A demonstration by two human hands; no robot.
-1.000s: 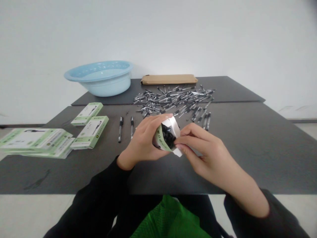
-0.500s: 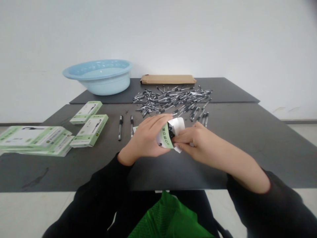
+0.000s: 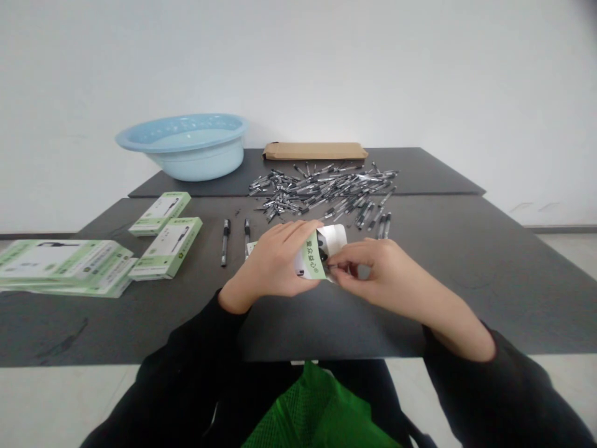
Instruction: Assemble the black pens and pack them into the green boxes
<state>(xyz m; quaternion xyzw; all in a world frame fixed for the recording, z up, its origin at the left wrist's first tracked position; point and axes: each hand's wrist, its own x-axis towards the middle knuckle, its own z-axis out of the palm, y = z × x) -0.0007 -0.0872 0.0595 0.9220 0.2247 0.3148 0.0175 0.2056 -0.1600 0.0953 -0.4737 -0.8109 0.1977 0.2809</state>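
My left hand (image 3: pixel 277 258) is wrapped around a green-and-white pen box (image 3: pixel 310 256), its open end facing right. A white end flap (image 3: pixel 336 234) sticks up there, and black pen ends show inside the mouth. At that opening the fingertips of my right hand (image 3: pixel 368 264) are pinched together, and what they grip is hidden. Two loose pens, a left one (image 3: pixel 225 242) and a right one (image 3: pixel 247 235), lie on the table left of the box. Beyond my hands spreads a heap of clear-barrelled black pens (image 3: pixel 326 186).
Two green-and-white boxes (image 3: pixel 165 249) lie to the left, beside a stack of flat cartons (image 3: pixel 60 264). A light blue basin (image 3: pixel 191 155) stands at the back left. A brown cardboard package (image 3: pixel 314 151) lies behind the pens on the dark table (image 3: pixel 466 280).
My right hand's fingers have shifted slightly at the box mouth, with the thumb and index finger more bent. My left hand keeps its hold on the box.
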